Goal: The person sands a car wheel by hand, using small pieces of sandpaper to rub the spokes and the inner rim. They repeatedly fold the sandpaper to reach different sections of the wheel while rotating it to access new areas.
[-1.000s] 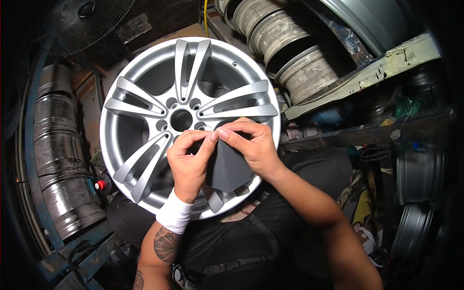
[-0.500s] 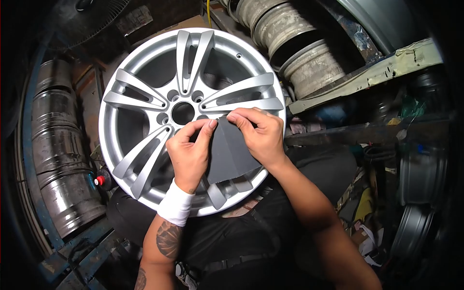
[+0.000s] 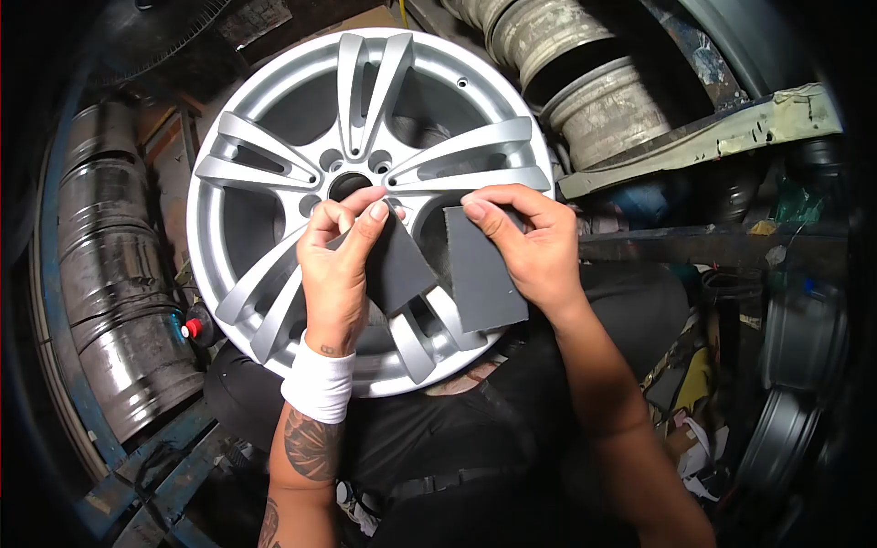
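Note:
A silver alloy wheel rim (image 3: 365, 119) with paired spokes lies face up before me, above my lap. Over its lower part, my left hand (image 3: 338, 251) pinches a dark grey piece of sandpaper (image 3: 399, 260) between thumb and fingers. A second sandpaper piece (image 3: 484, 274) hangs from my right hand (image 3: 530, 242), gripped at its upper edge by thumb and forefinger. The two pieces are apart, with a gap between them. Both cover some of the lower spokes. A white wristband (image 3: 317, 376) sits on my left wrist.
Shiny metal wheel barrels (image 3: 128, 292) are stacked on a blue frame at the left. Dull, worn rims (image 3: 607, 110) lie on a rack (image 3: 713, 137) at upper right. More rims (image 3: 781, 429) stand at far right. A red-capped bottle (image 3: 194, 328) is left of the wheel.
One sandpaper sheet held by both hands is now two separate pieces, one in each hand. My right hand has moved right, my left slightly left. The view has shifted a little.

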Tool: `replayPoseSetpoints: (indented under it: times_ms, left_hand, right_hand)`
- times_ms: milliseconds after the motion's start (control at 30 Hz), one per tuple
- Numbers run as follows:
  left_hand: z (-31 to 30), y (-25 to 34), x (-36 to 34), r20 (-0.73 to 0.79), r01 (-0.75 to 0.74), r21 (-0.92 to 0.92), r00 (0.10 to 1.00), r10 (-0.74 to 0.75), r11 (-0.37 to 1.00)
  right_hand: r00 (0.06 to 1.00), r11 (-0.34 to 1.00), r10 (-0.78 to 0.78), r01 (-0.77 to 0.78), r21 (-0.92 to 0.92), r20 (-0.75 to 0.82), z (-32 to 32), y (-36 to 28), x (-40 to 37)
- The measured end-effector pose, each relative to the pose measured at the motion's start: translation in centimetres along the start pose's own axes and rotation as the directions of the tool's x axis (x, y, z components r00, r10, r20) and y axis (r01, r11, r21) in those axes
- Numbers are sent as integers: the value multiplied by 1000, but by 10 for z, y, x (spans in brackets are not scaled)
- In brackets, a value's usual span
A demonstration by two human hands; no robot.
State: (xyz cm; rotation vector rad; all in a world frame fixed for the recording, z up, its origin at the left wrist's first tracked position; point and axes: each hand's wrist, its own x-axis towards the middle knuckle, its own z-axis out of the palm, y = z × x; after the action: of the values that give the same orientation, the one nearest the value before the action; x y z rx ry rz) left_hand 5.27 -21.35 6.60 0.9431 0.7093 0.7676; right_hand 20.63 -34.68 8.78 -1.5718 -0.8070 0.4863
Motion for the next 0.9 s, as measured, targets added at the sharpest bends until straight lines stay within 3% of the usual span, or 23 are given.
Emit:
replayPoseSetpoints:
  times_ms: [33,100,133,167,233,267,400,500,600,700,767,900]
  left_hand:
    - [4,3,-4,47,163,-165,987,-157,973]
    - [1,-4,-7,189,326,-263,940,-283,908]
    - [2,-5,-8,289,372,-257,910,-297,892]
    - [7,-7,-14,273,449,-226,881,-386,865]
    - [5,-20,-16,395,523,-423,841,-369,740]
    - [8,-26,-19,342,486,-373,864,-370,790]
    - [13,-22,-25,348,490,-474,868,-355,732]
    - [25,-17,-33,222,409,-442,912,-344,798]
    - [16,-26,-33,310,377,-446,916,-255,811]
    - [16,-29,-34,306,361,-425,920,-243,830]
    - [11,-31,-33,322,389,-386,907,-273,837]
    - [12,-9,-31,355,507,-352,850,-389,787]
  right_hand:
    - [1000,999,10,-11,48,27,4,-3,-1]
    - [996,998,-44,41,45,83,10,-3,-6]
    - [981,990,-142,143,2,130,13,-6,-6]
    - [964,973,-201,217,-83,174,14,-2,-7]
    - [933,934,-288,323,-151,213,20,-4,-9]
    - [934,926,-304,336,-172,187,24,-4,-11]
    - [945,926,-287,316,-208,159,37,6,-19]
    - [946,925,-289,316,-213,147,41,15,-25]
    - [947,922,-293,316,-223,127,44,15,-26]
    - [938,897,-317,345,-275,142,42,13,-26]
    - [942,886,-287,329,-326,171,39,9,-26]
    - [914,921,-270,337,-196,302,28,2,-13]
